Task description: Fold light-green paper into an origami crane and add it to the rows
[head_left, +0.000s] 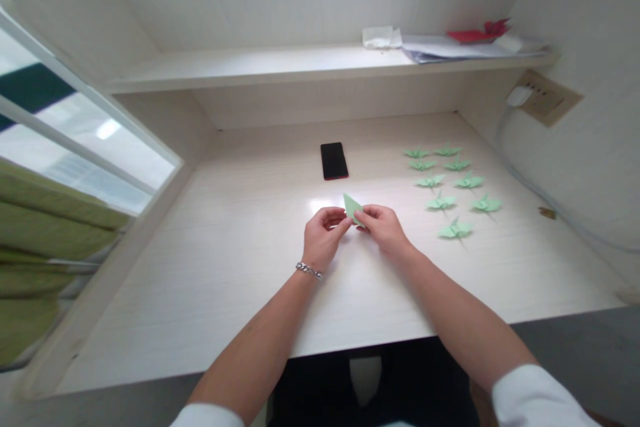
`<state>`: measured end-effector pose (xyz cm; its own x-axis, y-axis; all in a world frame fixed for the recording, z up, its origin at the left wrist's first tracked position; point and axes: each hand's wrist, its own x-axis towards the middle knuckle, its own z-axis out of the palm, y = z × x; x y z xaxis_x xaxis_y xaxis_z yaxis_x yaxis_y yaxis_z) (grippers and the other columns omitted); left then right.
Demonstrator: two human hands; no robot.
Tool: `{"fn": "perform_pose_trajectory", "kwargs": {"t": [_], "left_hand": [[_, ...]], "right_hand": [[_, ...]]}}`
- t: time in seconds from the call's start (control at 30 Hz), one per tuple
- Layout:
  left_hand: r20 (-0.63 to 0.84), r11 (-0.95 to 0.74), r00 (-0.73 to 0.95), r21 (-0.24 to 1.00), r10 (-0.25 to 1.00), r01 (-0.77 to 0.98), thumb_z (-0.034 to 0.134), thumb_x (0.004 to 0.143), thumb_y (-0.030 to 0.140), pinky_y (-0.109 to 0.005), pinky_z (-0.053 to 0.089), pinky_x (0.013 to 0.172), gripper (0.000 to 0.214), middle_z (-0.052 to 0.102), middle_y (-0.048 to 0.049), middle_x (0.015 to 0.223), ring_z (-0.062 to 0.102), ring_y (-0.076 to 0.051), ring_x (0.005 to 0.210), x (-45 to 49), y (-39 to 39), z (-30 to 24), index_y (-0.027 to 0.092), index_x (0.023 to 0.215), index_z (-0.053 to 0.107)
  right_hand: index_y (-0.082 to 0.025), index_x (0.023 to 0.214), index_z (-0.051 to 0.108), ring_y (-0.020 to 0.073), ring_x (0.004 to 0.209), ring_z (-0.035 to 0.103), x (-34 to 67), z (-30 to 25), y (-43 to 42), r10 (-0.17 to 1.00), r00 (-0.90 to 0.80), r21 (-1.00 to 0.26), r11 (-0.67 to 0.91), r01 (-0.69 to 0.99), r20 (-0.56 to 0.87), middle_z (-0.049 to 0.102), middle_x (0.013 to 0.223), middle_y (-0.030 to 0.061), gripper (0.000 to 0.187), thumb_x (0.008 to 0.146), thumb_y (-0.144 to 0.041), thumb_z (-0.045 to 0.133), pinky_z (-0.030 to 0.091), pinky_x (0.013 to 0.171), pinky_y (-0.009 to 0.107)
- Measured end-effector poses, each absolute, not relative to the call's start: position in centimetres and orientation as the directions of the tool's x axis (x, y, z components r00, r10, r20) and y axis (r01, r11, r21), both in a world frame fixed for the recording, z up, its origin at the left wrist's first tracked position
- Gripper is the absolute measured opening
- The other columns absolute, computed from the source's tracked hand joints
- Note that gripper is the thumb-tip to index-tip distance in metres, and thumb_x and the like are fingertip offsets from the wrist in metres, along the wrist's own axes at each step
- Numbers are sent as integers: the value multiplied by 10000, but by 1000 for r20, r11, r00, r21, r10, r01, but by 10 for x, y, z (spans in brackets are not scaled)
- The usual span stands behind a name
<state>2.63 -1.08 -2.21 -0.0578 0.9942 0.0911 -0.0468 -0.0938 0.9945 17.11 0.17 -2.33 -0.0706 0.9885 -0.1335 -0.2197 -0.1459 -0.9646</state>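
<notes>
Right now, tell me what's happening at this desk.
A person seated at the desk holds a small folded piece of green paper between both hands, the left hand and right hand pinching it just above the desktop. To the right lie nine finished green paper cranes in two rows. A black phone lies face up beyond the hands.

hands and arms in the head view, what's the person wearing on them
Both forearms are bare. The left hand has a silver chain bracelet at the wrist. The right hand wears nothing. White sleeves show at the upper arms, near the bottom edge.
</notes>
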Motion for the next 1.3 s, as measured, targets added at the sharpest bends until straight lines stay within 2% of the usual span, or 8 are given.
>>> {"fn": "perform_pose_trajectory", "kwargs": {"t": [0.2, 0.33, 0.5, 0.7, 0.83, 0.97, 1.1, 1.3], "left_hand": [[50, -58, -87, 994, 995, -98, 782, 627, 310, -319, 550, 695, 334, 699, -78, 830, 669, -173, 726, 27, -11, -19, 127, 863, 633], [7, -14, -49, 989, 999, -147, 789, 619, 308, -319, 551, 636, 383, 699, -67, 763, 667, -173, 662, 25, -11, -16, 131, 905, 605], [29, -34, -34, 986, 999, -164, 799, 601, 303, -312, 550, 624, 381, 689, -52, 754, 659, -166, 656, 25, -11, -13, 137, 885, 605], [37, -45, -48, 986, 998, -162, 784, 612, 270, -317, 549, 642, 295, 683, -45, 765, 647, -160, 664, 25, -12, -12, 136, 830, 638], [29, -30, -7, 994, 1000, -105, 753, 632, 248, -316, 545, 656, 211, 693, -51, 758, 645, -162, 660, 22, -12, -14, 146, 807, 693], [59, -60, 13, 997, 998, 49, 716, 660, 240, -321, 537, 693, 169, 714, -62, 782, 658, -184, 707, 18, -12, -14, 173, 814, 737], [109, -112, 33, 985, 994, 132, 699, 670, 234, -331, 531, 744, 149, 718, -65, 855, 657, -196, 777, 16, -12, -13, 189, 805, 745], [15, -10, 58, 996, 998, -87, 705, 653, 229, -323, 547, 695, 146, 684, -44, 748, 645, -167, 689, 19, -11, -14, 151, 773, 677]], "right_hand": [[-145, 740, 697, 118, 578, 553, 172, -18, 0, 991, -89, -980, -113, -165, -100, 660, 658, 14, 229, 635, -345, 734, 425, 569, 253], [-160, 825, 662, 147, 648, 618, 173, -17, 0, 994, -52, -959, -109, -260, -98, 688, 741, 25, 302, 588, -318, 765, 479, 607, 271], [-188, 907, 589, 151, 611, 635, 174, -12, -2, 995, -76, -945, -89, -316, -68, 676, 679, -6, 367, 597, -281, 761, 510, 595, 284], [-182, 837, 590, 145, 612, 631, 175, -12, -3, 995, -90, -957, -63, -282, -39, 675, 684, -6, 260, 626, -250, 726, 510, 588, 273], [-179, 752, 592, 135, 595, 613, 176, -11, -3, 994, -97, -960, -74, -272, -49, 636, 629, -29, 214, 588, -228, 721, 521, 601, 281], [-153, 711, 653, 149, 632, 624, 178, -8, -2, 987, -134, -952, -126, -278, -91, 653, 660, 5, 133, 604, -228, 680, 534, 657, 304], [-136, 717, 666, 162, 633, 628, 179, -10, -1, 975, -156, -944, -194, -267, -156, 659, 664, 30, 180, 631, -292, 692, 538, 641, 315], [-174, 774, 569, 145, 593, 615, 179, -15, -1, 988, -129, -976, -104, -192, -80, 639, 646, -18, 283, 568, -246, 749, 523, 595, 292]]}}
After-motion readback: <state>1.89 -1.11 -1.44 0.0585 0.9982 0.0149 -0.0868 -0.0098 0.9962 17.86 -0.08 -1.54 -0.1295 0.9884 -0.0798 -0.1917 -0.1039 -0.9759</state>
